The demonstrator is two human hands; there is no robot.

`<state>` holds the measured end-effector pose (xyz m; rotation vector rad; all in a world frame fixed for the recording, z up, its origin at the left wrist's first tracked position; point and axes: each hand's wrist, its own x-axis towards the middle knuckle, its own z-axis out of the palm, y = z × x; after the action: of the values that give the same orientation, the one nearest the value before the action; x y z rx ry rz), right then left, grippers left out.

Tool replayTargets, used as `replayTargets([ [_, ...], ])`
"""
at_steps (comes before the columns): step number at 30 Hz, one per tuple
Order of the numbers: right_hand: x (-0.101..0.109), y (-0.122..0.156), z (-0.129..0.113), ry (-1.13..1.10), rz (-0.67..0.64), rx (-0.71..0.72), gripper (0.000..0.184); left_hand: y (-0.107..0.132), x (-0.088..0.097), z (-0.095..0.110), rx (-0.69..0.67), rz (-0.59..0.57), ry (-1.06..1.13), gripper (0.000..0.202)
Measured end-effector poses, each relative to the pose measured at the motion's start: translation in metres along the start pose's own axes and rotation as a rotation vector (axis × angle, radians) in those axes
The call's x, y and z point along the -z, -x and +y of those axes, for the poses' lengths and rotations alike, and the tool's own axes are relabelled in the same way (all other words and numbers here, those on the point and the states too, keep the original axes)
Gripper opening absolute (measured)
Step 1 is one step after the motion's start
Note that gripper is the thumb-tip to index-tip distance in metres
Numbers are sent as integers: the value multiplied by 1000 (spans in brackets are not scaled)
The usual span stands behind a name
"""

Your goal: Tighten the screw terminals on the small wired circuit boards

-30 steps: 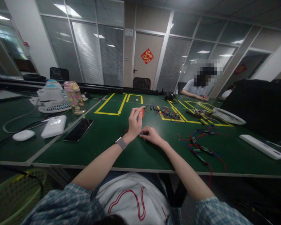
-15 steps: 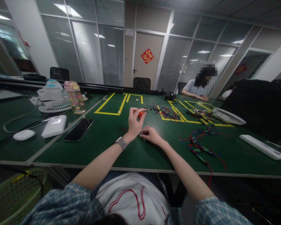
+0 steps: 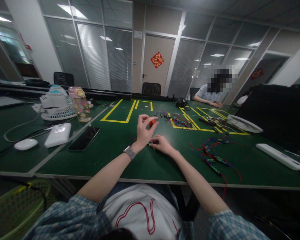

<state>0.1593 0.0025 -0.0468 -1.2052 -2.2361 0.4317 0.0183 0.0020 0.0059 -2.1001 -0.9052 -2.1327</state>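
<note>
small orange-handled tool (image 3: pixel 151 122) pinched between thumb and fingertips of left hand (image 3: pixel 143 130), raised over the matte green table (image 3: pixel 110 153). right hand (image 3: pixel 162 144) curled on a small dark wired part (image 3: pixel 152 142) just below; pinched or only pressed, cannot tell. looks mid-batch: row of small wired parts (image 3: pixel 176 118) laid out beyond, tangled red-blue wire bunch (image 3: pixel 212 153) loose at right.

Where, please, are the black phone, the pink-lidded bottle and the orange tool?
black phone (image 3: pixel 84 138): head view, screen centre.
pink-lidded bottle (image 3: pixel 81 110): head view, clear body.
orange tool (image 3: pixel 152 122): head view, visible orange part.
</note>
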Motion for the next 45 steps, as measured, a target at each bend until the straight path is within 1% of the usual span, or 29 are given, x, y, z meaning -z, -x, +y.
replayTargets([
  [4,0,0,-1,0,4,10,20,0,0,-1,15,5,-7,16],
  [11,1,0,-2,8,-3,7,20,1,1,0,71,-57,120,27],
  [14,1,1,-2,6,-3,10,19,0,1,1,51,-50,87,23],
  [19,1,0,-1,3,-9,0,20,0,1,2,18,11,6,16],
  [25,1,0,-1,-7,-5,-6,19,0,-1,1,19,0,25,14],
  [31,0,0,0,-11,3,5,20,0,0,0,57,-56,102,27],
  [37,0,0,1,-8,1,11,21,0,-1,-3,86,-60,113,30],
  [41,1,0,1,2,0,7,21,-1,-1,-2,77,-66,59,26],
  [45,1,0,1,9,-2,2,21,-1,0,0,78,-10,-58,17],
])
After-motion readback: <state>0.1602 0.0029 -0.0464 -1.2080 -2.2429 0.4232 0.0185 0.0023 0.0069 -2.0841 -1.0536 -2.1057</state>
